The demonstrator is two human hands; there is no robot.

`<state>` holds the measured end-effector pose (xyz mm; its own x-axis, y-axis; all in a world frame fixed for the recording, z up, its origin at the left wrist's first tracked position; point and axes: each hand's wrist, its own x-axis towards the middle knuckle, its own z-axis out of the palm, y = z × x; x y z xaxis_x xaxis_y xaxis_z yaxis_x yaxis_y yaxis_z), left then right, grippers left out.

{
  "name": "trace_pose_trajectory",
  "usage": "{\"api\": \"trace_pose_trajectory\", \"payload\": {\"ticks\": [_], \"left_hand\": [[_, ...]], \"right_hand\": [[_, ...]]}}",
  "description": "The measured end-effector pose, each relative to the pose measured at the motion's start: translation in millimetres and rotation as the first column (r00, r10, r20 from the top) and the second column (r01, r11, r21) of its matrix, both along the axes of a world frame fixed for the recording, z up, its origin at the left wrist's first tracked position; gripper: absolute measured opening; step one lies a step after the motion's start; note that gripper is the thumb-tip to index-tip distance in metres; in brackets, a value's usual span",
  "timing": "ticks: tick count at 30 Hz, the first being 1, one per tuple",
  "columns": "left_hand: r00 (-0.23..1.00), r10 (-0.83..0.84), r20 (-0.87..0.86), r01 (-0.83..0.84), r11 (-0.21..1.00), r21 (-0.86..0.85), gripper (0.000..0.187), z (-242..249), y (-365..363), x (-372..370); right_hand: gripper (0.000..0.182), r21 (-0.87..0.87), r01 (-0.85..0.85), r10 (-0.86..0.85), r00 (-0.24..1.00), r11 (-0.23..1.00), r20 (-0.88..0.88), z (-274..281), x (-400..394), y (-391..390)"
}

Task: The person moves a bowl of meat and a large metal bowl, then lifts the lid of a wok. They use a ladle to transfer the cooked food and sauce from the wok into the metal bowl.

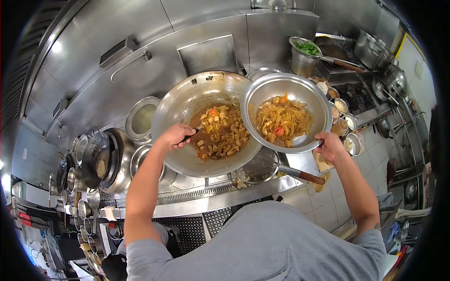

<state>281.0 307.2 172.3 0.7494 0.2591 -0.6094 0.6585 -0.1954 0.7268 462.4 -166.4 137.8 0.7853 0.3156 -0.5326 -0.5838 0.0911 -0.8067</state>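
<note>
My left hand is closed round the black handle of a utensil, whose head is in or behind the food, so its kind is hidden. Below it is a large round metal pan holding a brown, saucy stew of meat and sliced vegetables. With my right hand I grip the rim of a steel bowl at its lower right. Similar stewed strips with red tomato pieces fill this bowl, which overlaps the pan's right edge.
A wooden-handled strainer lies in front of the pan. Pots of pale liquid and stacked woks stand left. Small seasoning containers, a pot with greens and burners are at right.
</note>
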Motion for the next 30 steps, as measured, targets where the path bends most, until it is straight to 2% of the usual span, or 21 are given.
{"api": "trace_pose_trajectory", "payload": {"ticks": [3, 5, 10, 13, 15, 17, 19, 21, 23, 27, 29, 30], "left_hand": [[1.0, -0.015, -0.025, 0.016, 0.999, 0.039, 0.017, 38, 8, 4], [0.996, -0.086, 0.008, 0.084, 0.988, 0.129, 0.017, 73, 5, 8], [0.983, -0.176, 0.057, 0.163, 0.969, 0.185, 0.018, 136, -30, 37], [0.967, -0.249, 0.056, 0.227, 0.939, 0.258, 0.02, 140, -67, 63], [0.913, -0.406, 0.029, 0.383, 0.881, 0.276, 0.025, 116, -84, 86], [0.842, -0.539, -0.012, 0.466, 0.716, 0.519, 0.03, 100, -121, 100], [0.648, -0.76, -0.043, 0.412, 0.303, 0.86, 0.031, 64, -139, 108], [0.616, -0.771, -0.163, 0.404, 0.131, 0.905, 0.027, 73, -168, 92], [0.62, -0.775, -0.127, 0.229, 0.024, 0.973, 0.028, 69, -176, 81], [0.674, -0.733, -0.094, 0.137, -0.001, 0.991, 0.032, 69, -149, 61], [0.796, -0.59, 0.135, 0.124, 0.378, 0.917, 0.033, 78, -126, 46], [0.8, -0.584, 0.134, 0.123, 0.379, 0.917, 0.033, 76, -113, 38]], "right_hand": [[0.022, -0.031, -0.02, 0.02, 1.0, 0.999, -0.015, 0, 1, -1], [0.022, -0.014, -0.016, 0.016, 1.0, 1.0, -0.002, 3, -2, 1], [0.023, -0.024, -0.008, 0.008, 1.0, 1.0, 0.002, 6, -3, 2], [0.023, -0.013, -0.018, 0.018, 1.0, 1.0, 0.002, -1, 1, -2], [0.024, 0.0, -0.002, 0.002, 1.0, 1.0, -0.01, 2, -1, 0], [0.023, 0.014, 0.003, -0.003, 1.0, 1.0, -0.016, 1, -1, -1], [0.022, 0.016, -0.016, 0.016, 1.0, 1.0, -0.012, 4, -2, 1], [0.022, 0.01, -0.009, 0.009, 1.0, 1.0, -0.017, 3, -2, 0], [0.021, 0.002, -0.003, 0.003, 1.0, 1.0, -0.023, 3, -3, 1], [0.016, 0.02, 0.037, -0.036, 0.999, 0.999, -0.022, 4, -6, 3], [0.016, 0.015, 0.032, -0.032, 0.999, 0.999, -0.018, 4, -5, 3], [0.018, -0.011, 0.034, -0.034, 0.999, 0.999, -0.023, 4, -5, 2]]}}
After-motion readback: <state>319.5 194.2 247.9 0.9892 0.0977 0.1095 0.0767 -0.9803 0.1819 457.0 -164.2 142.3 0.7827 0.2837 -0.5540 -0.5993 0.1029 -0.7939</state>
